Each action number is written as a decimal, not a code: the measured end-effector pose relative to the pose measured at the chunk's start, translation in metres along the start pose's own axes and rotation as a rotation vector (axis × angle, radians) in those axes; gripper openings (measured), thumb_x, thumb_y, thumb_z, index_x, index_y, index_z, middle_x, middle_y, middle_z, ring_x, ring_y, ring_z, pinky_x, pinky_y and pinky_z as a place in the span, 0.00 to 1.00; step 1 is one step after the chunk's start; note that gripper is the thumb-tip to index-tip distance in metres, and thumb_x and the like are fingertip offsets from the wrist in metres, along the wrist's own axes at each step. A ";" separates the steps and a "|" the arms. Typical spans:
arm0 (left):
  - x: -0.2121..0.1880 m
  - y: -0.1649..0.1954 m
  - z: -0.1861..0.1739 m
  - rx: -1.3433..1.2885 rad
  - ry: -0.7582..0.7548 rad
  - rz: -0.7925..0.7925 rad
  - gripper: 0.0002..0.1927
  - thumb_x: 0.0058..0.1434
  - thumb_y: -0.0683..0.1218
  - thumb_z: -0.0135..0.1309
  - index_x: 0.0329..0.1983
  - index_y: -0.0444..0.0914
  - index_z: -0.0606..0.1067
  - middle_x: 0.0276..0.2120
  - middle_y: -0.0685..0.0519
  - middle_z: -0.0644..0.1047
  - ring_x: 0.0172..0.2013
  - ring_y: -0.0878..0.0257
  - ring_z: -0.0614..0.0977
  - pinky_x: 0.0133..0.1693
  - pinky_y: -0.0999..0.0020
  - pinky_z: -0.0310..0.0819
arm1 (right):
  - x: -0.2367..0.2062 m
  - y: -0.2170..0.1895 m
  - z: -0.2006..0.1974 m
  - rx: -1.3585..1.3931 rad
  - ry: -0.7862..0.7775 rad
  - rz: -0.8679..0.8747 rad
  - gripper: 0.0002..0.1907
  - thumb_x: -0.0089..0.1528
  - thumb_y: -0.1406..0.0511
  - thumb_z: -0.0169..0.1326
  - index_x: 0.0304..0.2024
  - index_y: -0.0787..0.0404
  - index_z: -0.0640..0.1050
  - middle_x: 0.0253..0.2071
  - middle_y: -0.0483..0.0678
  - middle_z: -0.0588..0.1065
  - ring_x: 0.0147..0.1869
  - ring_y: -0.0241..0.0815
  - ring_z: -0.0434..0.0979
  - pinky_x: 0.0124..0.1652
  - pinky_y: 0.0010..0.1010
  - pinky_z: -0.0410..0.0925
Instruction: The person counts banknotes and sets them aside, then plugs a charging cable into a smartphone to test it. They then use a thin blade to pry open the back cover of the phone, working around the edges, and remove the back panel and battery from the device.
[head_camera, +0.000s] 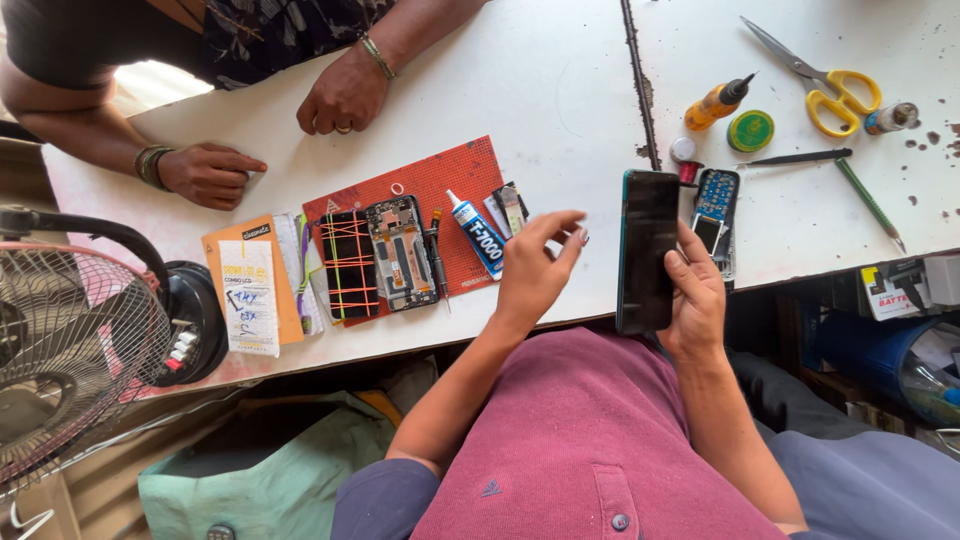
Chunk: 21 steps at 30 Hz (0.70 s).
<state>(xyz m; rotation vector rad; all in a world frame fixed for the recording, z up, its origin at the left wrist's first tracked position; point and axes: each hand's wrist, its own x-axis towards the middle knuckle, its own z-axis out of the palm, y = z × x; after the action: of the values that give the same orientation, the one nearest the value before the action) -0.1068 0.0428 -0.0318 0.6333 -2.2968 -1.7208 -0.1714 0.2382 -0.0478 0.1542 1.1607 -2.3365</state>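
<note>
At the left edge of the bench stands a table fan (70, 350), and beside it a yellow card with a paper slip (250, 295). Next along, a red work mat (430, 180) carries a phone screen bound with rubber bands (350, 265), an opened phone frame (402, 252), a small screwdriver (437, 255) and a tube of glue (476, 232). Another person's two hands (345, 95) rest near the far edge.

The left hand (535, 270) hovers just above the near edge with fingers loosely curled, thumb and forefinger drawn towards each other; whether they pinch anything cannot be told. The right hand (692, 295) grips a dark smartphone (648, 250) by its lower end, thumb along its right side, held over the near edge.

The smartphone looks rigid, thin and light, its glass face smooth, likely slippery and fragile; the long side edges seem the safest hold. Its long axis runs from the near edge towards the far edge, top end pointing away from the person.

Right of it lie a small keypad phone (716, 215), a glue bottle (718, 102), a green round tin (751, 130) and yellow-handled scissors (825, 85).
</note>
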 end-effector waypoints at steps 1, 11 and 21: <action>-0.006 0.004 -0.004 -0.142 -0.028 -0.051 0.14 0.67 0.42 0.59 0.56 0.38 0.81 0.46 0.52 0.84 0.43 0.65 0.86 0.40 0.68 0.81 | 0.002 0.003 0.002 0.011 -0.021 0.018 0.28 0.70 0.72 0.48 0.72 0.70 0.63 0.64 0.55 0.73 0.65 0.43 0.76 0.63 0.32 0.70; 0.000 0.012 -0.041 -0.586 -0.015 -0.044 0.25 0.68 0.37 0.54 0.69 0.37 0.70 0.54 0.46 0.79 0.50 0.62 0.83 0.47 0.69 0.86 | 0.004 0.019 0.021 -0.021 -0.222 0.144 0.30 0.68 0.73 0.51 0.73 0.71 0.63 0.60 0.59 0.75 0.61 0.46 0.79 0.58 0.35 0.73; -0.007 0.004 -0.069 -0.476 -0.099 -0.215 0.23 0.66 0.42 0.60 0.64 0.35 0.75 0.43 0.50 0.82 0.43 0.66 0.82 0.44 0.73 0.79 | 0.002 0.014 0.022 -0.424 -0.287 0.247 0.24 0.66 0.71 0.54 0.66 0.68 0.73 0.49 0.50 0.78 0.50 0.34 0.78 0.50 0.25 0.71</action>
<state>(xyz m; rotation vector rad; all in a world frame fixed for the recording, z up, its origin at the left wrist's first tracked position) -0.0735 -0.0124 -0.0066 0.7225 -1.8149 -2.3363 -0.1632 0.2138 -0.0446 -0.1751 1.3685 -1.7855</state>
